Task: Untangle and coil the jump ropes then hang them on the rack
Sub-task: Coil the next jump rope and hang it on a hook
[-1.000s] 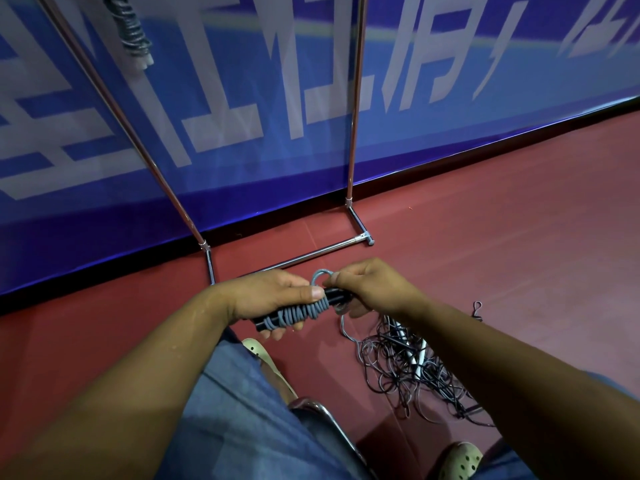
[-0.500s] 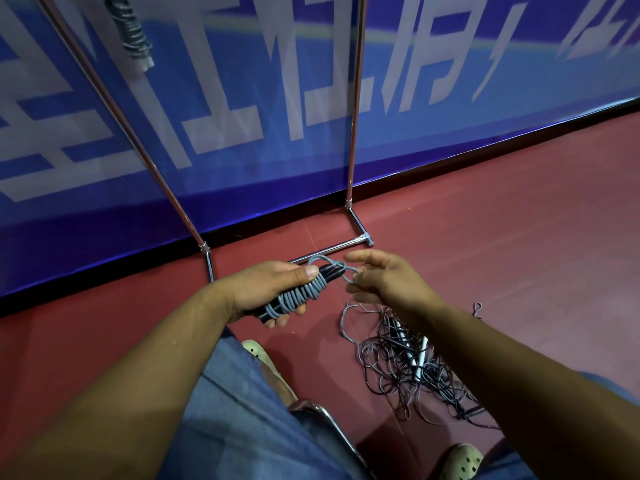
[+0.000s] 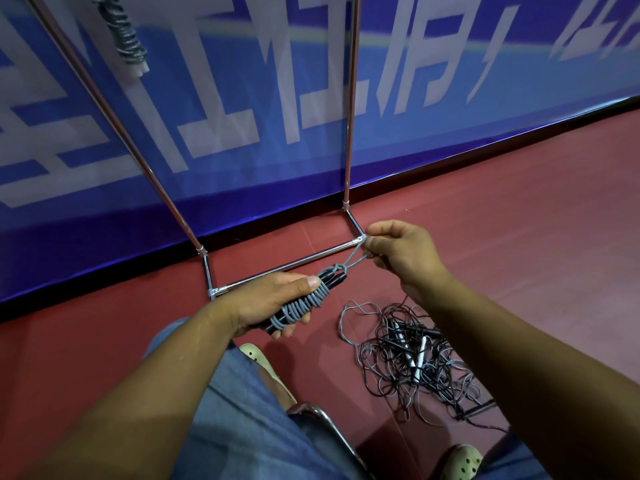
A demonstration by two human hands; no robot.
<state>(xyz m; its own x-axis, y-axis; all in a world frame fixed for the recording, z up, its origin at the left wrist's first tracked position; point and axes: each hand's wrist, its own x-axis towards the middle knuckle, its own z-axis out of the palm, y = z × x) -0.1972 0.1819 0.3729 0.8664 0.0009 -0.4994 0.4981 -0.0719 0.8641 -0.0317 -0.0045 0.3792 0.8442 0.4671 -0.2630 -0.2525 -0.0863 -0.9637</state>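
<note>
Since half a second ago the right hand has drawn away toward 2 o'clock, and the slack it was working is now pulled taut.

The rack stands at 12 o'clock, its base bar passing just behind both hands. One hung coil is already up at 11 o'clock. On the floor at 5 o'clock lies the tangled pile of ropes still to be sorted, under the right forearm.

The left hand is wrapped round the coiled rope, thumb pressed along the wraps. The coiled rope's long axis runs from 7 o'clock up to 1 o'clock, with its knotted end toward the rack.

From that end the loop stretches on to 1 o'clock, pinched between the right thumb and curled fingers. The loop lies nearly in line with the coiled rope, so the cinching pull looks almost done. The right hand holds the part that will have to go over the rack.
</note>
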